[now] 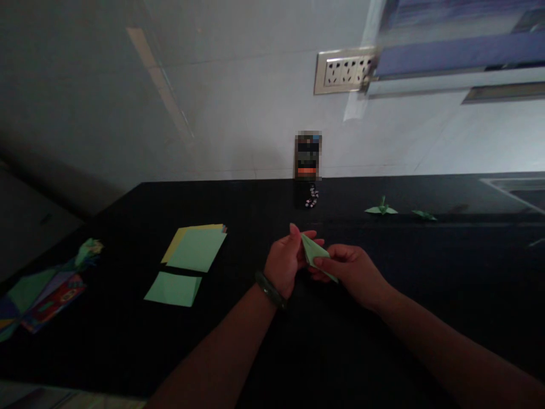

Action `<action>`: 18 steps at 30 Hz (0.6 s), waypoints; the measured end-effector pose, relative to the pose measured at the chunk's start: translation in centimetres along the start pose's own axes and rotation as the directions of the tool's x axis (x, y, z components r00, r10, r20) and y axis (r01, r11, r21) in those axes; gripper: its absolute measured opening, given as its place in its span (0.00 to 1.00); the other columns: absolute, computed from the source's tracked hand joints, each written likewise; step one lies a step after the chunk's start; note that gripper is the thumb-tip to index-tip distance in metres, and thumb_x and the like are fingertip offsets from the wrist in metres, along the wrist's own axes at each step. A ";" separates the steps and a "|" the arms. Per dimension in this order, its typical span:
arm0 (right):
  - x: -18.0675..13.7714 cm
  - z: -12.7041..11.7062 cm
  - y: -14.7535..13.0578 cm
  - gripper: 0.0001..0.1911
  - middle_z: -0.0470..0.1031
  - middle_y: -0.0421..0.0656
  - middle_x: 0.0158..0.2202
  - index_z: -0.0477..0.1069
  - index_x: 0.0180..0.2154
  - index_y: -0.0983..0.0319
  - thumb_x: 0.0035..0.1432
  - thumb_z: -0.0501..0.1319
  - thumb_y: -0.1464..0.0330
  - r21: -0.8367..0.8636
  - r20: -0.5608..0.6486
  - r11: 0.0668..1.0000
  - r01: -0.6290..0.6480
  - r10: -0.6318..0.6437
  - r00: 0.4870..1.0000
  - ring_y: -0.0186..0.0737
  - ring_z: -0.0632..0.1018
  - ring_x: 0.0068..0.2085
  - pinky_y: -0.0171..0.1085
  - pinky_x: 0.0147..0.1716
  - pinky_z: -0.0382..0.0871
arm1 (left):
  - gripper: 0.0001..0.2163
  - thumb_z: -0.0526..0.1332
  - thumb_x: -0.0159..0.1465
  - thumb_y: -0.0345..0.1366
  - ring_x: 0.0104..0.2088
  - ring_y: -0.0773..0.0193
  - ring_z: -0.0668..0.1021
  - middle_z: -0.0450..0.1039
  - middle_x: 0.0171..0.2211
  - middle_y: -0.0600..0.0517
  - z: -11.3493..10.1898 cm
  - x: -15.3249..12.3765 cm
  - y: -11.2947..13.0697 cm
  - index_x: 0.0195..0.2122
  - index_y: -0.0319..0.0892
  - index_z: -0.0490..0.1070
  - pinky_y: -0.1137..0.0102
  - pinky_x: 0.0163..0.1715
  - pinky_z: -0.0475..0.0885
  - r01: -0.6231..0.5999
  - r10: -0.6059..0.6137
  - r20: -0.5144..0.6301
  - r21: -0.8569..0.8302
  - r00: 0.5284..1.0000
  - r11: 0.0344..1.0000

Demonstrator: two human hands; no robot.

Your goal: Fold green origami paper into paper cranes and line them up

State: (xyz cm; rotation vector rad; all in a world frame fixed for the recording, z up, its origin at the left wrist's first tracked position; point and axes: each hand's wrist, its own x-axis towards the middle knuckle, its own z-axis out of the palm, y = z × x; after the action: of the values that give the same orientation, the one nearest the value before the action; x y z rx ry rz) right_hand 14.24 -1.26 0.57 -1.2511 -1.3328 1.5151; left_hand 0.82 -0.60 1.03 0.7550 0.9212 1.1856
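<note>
A folded piece of light green paper (314, 254) is pinched between both hands above the middle of the black table (383, 318). My left hand (286, 258) grips its upper left edge, thumb up; a dark bracelet circles that wrist. My right hand (353, 272) holds the lower right part with fingers curled round it. The paper forms a narrow pointed shape, tilted.
A stack of green and yellow paper sheets (196, 247) and a folded green sheet (174, 288) lie to the left. Colourful papers (42, 298) sit at the far left edge. Two small green paper cranes (381, 209) (423, 215) stand at the back right. A dark box (307, 156) leans against the wall.
</note>
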 end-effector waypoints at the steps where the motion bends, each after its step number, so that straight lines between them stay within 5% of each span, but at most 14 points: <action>1: 0.1 -0.2 0.1 0.10 0.75 0.41 0.23 0.69 0.23 0.63 0.46 0.64 0.63 -0.065 -0.038 0.997 0.042 -0.044 0.998 0.34 0.75 0.24 0.33 0.25 0.67 | 0.23 0.57 0.54 0.53 0.31 0.62 0.76 0.74 0.37 0.43 0.0 0.1 0.0 0.40 0.37 0.70 0.69 0.30 0.69 -0.036 0.036 -0.033 0.009 0.999 0.999; 3: 0.3 -0.7 0.1 0.08 0.74 0.40 0.22 0.71 0.25 0.63 0.49 0.61 0.64 -0.277 -0.152 0.945 0.173 -0.221 0.963 0.34 0.74 0.23 0.33 0.24 0.66 | 0.21 0.62 0.52 0.49 0.32 0.64 0.75 0.73 0.37 0.46 -0.1 0.2 -0.2 0.40 0.39 0.69 0.70 0.31 0.69 -0.107 0.115 -0.133 0.064 0.984 0.992; 5: 0.4 -1.3 0.2 0.07 0.74 0.41 0.25 0.73 0.30 0.62 0.52 0.59 0.66 -0.534 -0.195 0.780 0.325 -0.488 0.851 0.35 0.74 0.26 0.34 0.26 0.66 | 0.18 0.64 0.50 0.45 0.31 0.66 0.74 0.73 0.34 0.47 0.0 0.1 -0.3 0.36 0.38 0.71 0.71 0.32 0.68 -0.106 0.123 -0.141 0.120 0.982 0.987; 8: 0.5 -2.0 0.3 0.11 0.72 0.44 0.30 0.74 0.37 0.61 0.54 0.56 0.72 -0.769 -0.018 0.427 0.475 -0.757 0.653 0.36 0.73 0.30 0.35 0.29 0.67 | 0.15 0.65 0.50 0.43 0.31 0.66 0.74 0.73 0.30 0.48 0.2 -0.2 -0.5 0.31 0.36 0.73 0.70 0.33 0.68 -0.033 0.030 0.024 0.107 0.999 0.994; 11: 0.3 -2.1 0.2 0.13 0.70 0.45 0.30 0.73 0.41 0.63 0.54 0.55 0.74 -0.816 0.174 0.213 0.537 -0.796 0.579 0.37 0.71 0.30 0.36 0.28 0.67 | 0.13 0.64 0.51 0.42 0.29 0.67 0.74 0.73 0.28 0.50 0.4 -0.4 -0.4 0.29 0.36 0.73 0.70 0.32 0.69 -0.007 0.007 0.039 0.004 0.999 1.000; 14: 0.0 -1.7 0.0 0.14 0.70 0.47 0.32 0.71 0.42 0.65 0.52 0.59 0.68 -0.761 0.278 0.178 0.623 -0.779 0.562 0.40 0.71 0.32 0.38 0.30 0.67 | 0.09 0.63 0.52 0.38 0.25 0.69 0.73 0.72 0.25 0.52 0.2 -0.2 -0.1 0.28 0.36 0.72 0.72 0.28 0.68 0.012 -0.011 0.009 -0.100 1.000 0.995; 18: -0.3 -1.3 -0.3 0.10 0.69 0.44 0.29 0.71 0.38 0.65 0.55 0.56 0.67 -0.682 0.146 0.381 0.624 -0.765 0.627 0.36 0.71 0.30 0.36 0.29 0.67 | 0.07 0.62 0.52 0.36 0.23 0.69 0.73 0.71 0.22 0.53 0.0 0.1 0.1 0.26 0.37 0.70 0.73 0.25 0.68 0.025 -0.026 -0.015 -0.092 1.000 0.995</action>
State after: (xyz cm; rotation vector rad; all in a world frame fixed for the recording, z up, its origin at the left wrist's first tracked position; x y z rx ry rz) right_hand 15.55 -1.20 0.95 -0.9420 -2.0311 0.2346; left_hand 0.76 -0.50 1.14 0.6590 0.8805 1.2050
